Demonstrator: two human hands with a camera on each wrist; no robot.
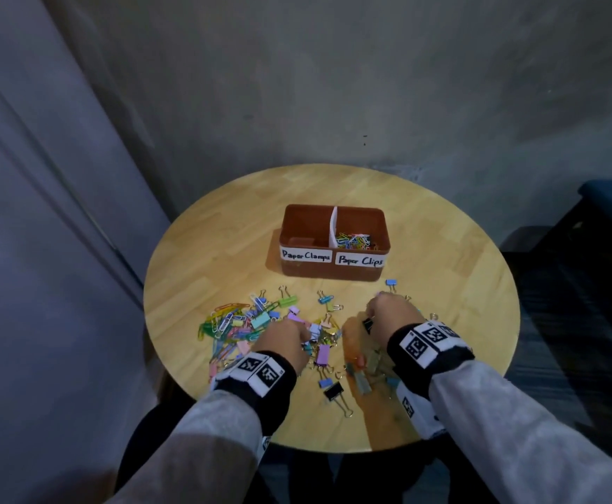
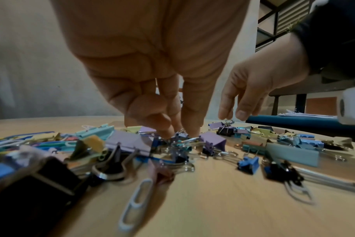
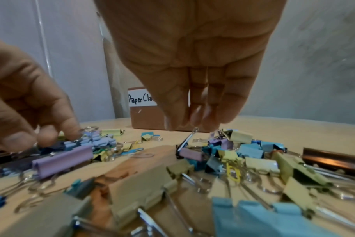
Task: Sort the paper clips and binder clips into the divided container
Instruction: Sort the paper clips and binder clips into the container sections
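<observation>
A brown divided container [image 1: 333, 271] stands mid-table, labelled "Paper Clamps" on the left and "Paper Clips" on the right. Coloured paper clips [image 1: 355, 240] lie in its right compartment. Mixed binder clips [image 1: 323, 352] and paper clips [image 1: 224, 321] are strewn in front of it. My left hand [image 1: 286, 336] reaches down into the pile, and its fingertips [image 2: 192, 133] pinch a small blue binder clip [image 2: 180, 139]. My right hand [image 1: 388, 314] points down, its fingertips [image 3: 199, 121] pinching the wire handle of a black binder clip [image 3: 181, 148].
The round wooden table [image 1: 224, 249] ends close behind my wrists. A large black binder clip [image 1: 333, 391] lies near that front edge. A grey wall stands behind, a door panel at the left, and a blue seat [image 1: 610, 198] at the right.
</observation>
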